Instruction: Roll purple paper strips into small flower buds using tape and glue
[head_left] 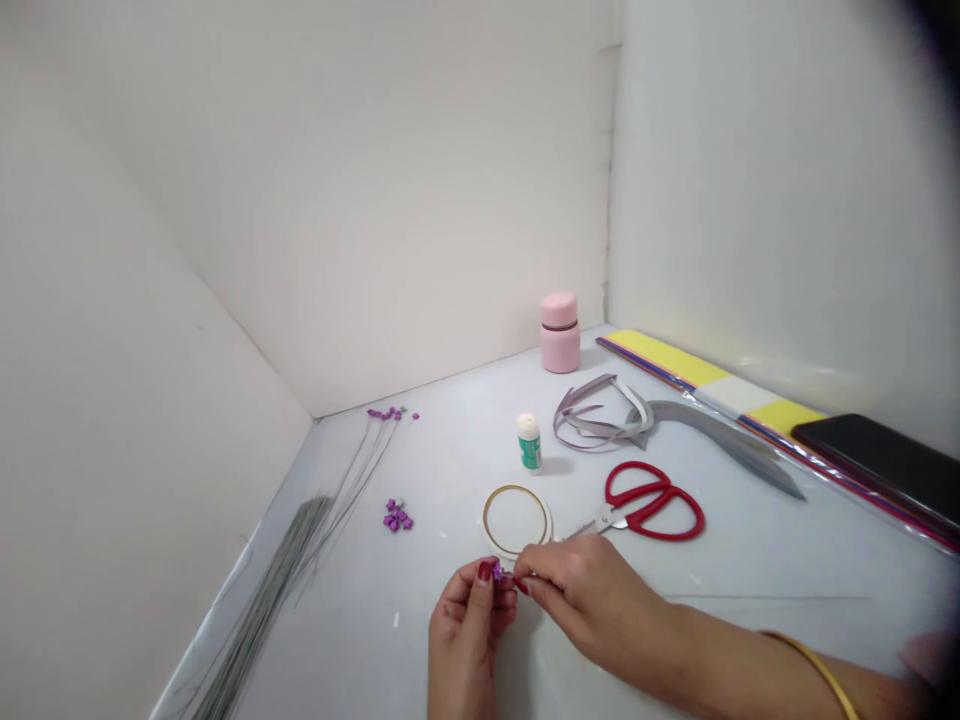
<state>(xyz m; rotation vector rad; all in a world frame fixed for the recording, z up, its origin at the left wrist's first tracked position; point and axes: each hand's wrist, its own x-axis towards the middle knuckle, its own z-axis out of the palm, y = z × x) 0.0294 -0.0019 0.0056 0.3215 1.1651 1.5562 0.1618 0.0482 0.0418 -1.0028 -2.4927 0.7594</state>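
Low in the middle of the view, my left hand [472, 630] pinches a small purple paper flower [500, 572] between thumb and forefinger. Close against it, my right hand [592, 590] is closed, thumb and forefinger pinched at the flower's right side. A thin grey wire [765, 598] runs out to the right from behind that hand and appears to be in its grip; the fingers cover where it meets the flower. Just beyond my hands lie a roll of white tape [551, 522] and red-handled scissors [651, 503], whose blade tips the right hand partly hides.
Loose purple flowers [397, 517] lie left of centre. Behind them, flower-tipped wires [360, 465] rest by a grey wire bundle [270, 600]. A glue stick [529, 443], pink jar [560, 335], grey paper strips [600, 425], coloured paper pack [720, 385] and black phone [885, 460] occupy the back and right.
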